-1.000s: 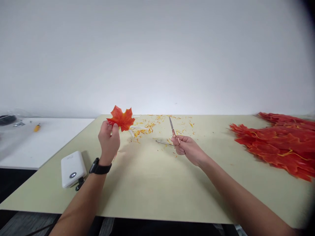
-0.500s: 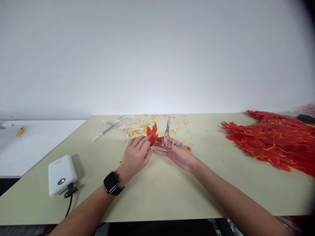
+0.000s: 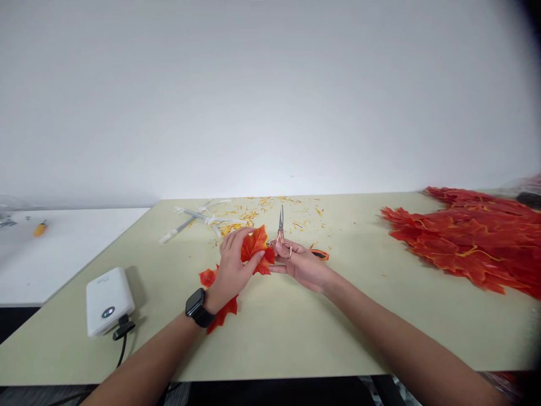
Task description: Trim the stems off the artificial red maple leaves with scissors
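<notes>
My left hand (image 3: 233, 264), with a black watch on its wrist, pinches a red-orange maple leaf (image 3: 255, 243) between thumb and fingers. Rose-gold scissors (image 3: 281, 228) stand upright in my right hand (image 3: 302, 264), blades pointing away and close together, handle rings around the fingers. The held leaf nearly meets the scissor handles. More red leaf (image 3: 225, 313) shows below and behind my left hand and wrist; part of it is hidden. An orange and black tool (image 3: 320, 254) lies just beyond my right hand.
A large pile of red leaves (image 3: 465, 237) covers the table's right side. Yellow scraps (image 3: 249, 215) and clear-ended sticks (image 3: 181, 227) lie at the back. A white power bank (image 3: 109, 301) with a cable is at the left. A yellow object (image 3: 40, 228) rests on the white table.
My left hand has turned, and the leaf in it now shows its broad face. More red leaf has come into view under my left wrist. The scissors have shifted slightly left.
</notes>
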Motion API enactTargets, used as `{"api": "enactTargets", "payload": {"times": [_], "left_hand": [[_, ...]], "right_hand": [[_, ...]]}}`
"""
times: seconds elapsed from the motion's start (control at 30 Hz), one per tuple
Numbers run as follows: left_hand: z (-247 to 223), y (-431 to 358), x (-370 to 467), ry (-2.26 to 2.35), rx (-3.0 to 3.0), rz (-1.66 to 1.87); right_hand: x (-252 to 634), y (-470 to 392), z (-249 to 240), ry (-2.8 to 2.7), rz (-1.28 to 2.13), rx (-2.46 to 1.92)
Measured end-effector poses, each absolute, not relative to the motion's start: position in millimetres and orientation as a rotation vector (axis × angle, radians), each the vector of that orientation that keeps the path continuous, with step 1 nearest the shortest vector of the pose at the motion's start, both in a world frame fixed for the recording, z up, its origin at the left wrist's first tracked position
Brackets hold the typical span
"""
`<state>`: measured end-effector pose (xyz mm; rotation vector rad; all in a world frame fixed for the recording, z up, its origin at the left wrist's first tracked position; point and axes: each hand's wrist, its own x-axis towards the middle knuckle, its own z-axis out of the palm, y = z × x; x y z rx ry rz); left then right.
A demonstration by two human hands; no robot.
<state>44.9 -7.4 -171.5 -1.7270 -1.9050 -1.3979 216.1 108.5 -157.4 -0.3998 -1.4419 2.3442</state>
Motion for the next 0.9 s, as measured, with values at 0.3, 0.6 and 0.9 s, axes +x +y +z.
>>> {"api": "enactTargets", "payload": {"times": [0.3,0.6,0.9], "left_hand": [[-165,-4,26,-2.201,-1.797,-1.747],[-168,-1,18,-2.430,-1.509,-2.427],[-172,1,21,-2.460,-1.204,-2.575]], "right_hand": [[216,109,-161,-1.536,2.332,-0.494],[216,117,-152,-1.675,1.887,-0.677],[220,120,-152,-1.715,1.895,-0.655]]}}
